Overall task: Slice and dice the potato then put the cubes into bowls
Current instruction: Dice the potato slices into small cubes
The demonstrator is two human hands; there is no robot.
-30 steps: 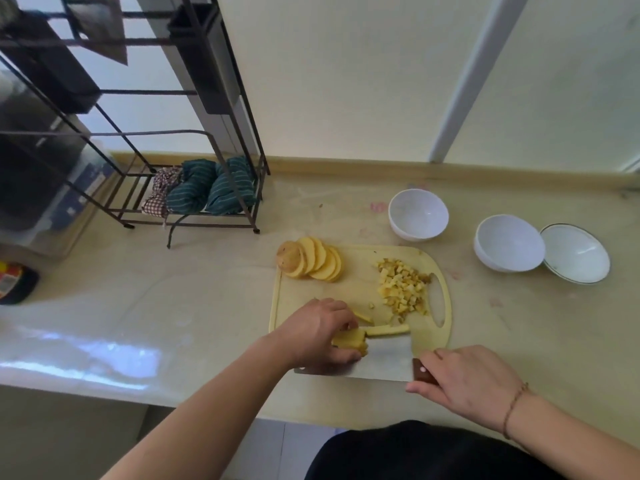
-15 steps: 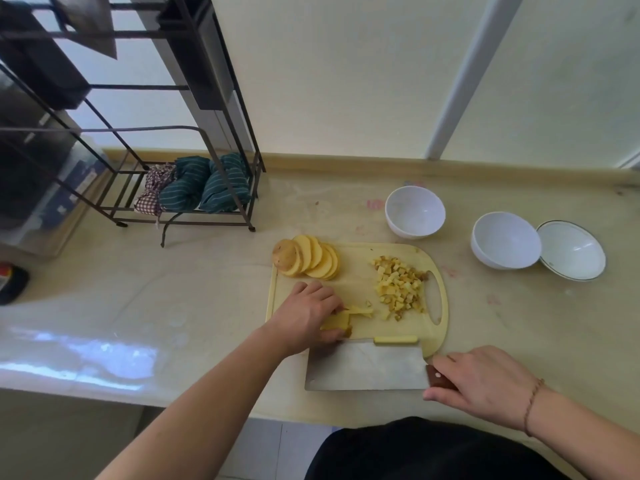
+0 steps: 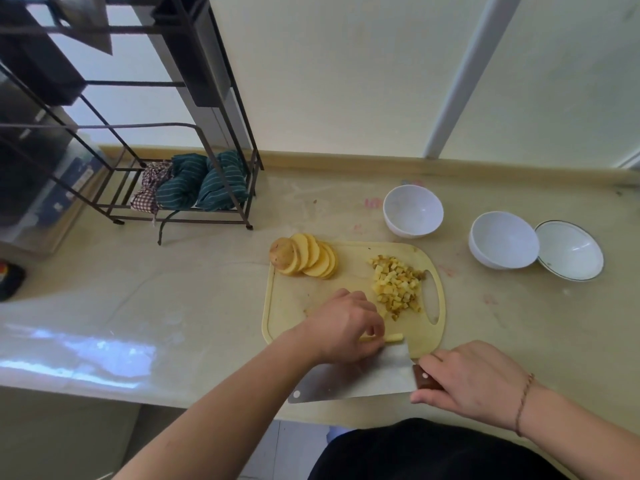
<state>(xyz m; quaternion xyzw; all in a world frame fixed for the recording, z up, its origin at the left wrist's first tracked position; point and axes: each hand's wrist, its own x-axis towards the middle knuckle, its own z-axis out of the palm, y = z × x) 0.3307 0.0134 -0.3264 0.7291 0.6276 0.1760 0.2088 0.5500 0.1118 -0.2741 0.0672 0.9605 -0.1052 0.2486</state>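
Three white bowls (image 3: 412, 211) far right on the desk (image 3: 173, 289) hold nothing yet, one diced pile (image 3: 396, 287) and fanned potato slices (image 3: 311, 259) remain on the cutting board (image 3: 291, 306), while the left hand (image 3: 343, 327) pinches potato strips (image 3: 394, 338) and the right hand (image 3: 474, 382) grips the cleaver (image 3: 363, 379).

Cleaver (image 3: 367, 377) swung tip-left; left hand (image 3: 343, 327) now pinches potato strip (image 3: 391, 338)

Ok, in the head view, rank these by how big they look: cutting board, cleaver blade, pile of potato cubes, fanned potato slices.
1. Cutting board
2. Cleaver blade, though it lies nearer the camera and the left hand hides part
3. Fanned potato slices and pile of potato cubes: too alike to rank
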